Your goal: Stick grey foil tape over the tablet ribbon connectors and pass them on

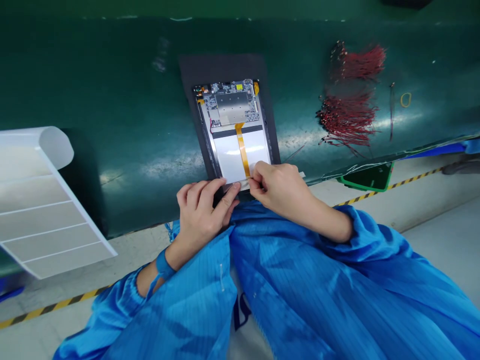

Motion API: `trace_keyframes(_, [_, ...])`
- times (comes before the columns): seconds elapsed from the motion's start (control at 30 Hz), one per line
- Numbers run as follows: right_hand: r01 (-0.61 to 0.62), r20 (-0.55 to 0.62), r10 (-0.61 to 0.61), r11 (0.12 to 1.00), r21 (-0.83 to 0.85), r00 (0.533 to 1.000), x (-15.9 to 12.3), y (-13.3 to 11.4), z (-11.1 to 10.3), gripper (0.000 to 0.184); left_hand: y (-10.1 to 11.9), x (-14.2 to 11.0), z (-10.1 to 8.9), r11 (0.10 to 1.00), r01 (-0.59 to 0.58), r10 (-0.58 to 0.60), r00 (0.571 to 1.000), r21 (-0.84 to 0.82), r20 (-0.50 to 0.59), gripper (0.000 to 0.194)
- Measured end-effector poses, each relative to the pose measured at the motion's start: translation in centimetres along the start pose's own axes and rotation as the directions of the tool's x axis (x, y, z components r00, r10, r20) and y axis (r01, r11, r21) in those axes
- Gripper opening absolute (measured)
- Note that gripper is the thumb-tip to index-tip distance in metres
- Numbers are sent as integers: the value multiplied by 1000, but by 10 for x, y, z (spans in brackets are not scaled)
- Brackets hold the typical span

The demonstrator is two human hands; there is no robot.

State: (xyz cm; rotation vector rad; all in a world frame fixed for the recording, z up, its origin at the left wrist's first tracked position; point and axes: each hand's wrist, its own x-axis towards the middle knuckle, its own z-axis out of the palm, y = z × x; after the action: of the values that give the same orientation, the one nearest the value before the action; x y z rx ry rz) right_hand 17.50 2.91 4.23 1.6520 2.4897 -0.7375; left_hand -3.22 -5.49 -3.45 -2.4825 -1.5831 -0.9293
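Note:
An opened tablet [223,155] lies on a dark mat [221,65], its back off. Its circuit board [232,105] is at the far end, and an orange flex cable [242,150] runs down over the silvery-white inner panel. My left hand [204,207] is closed at the tablet's near left edge, thumb and forefinger pressed close together there. At the near right corner, my right hand [283,190] pinches a thin pale strip [244,185] that lies along the near edge. The fingertips partly hide this strip, and a small white end shows beyond the right hand.
Two bunches of thin red wires [348,117] lie on the green bench [131,100] at right, beside a yellow rubber band [405,100]. A sheet of grey labels [48,210] overhangs the front edge at left. A green-rimmed tray [369,180] sits below the bench.

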Motion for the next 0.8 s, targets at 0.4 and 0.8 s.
trace_keyframes(0.4, [397,-377,-409,911,-113,831,-22,52,38,28,-3,5,-4,993,65,-57,995,-94,88,52])
trace_keyframes(0.8, [408,-423,-436,899,-161,794,-26,61,47,33,2,11,-6,999,-49,50,992,-18,118,55])
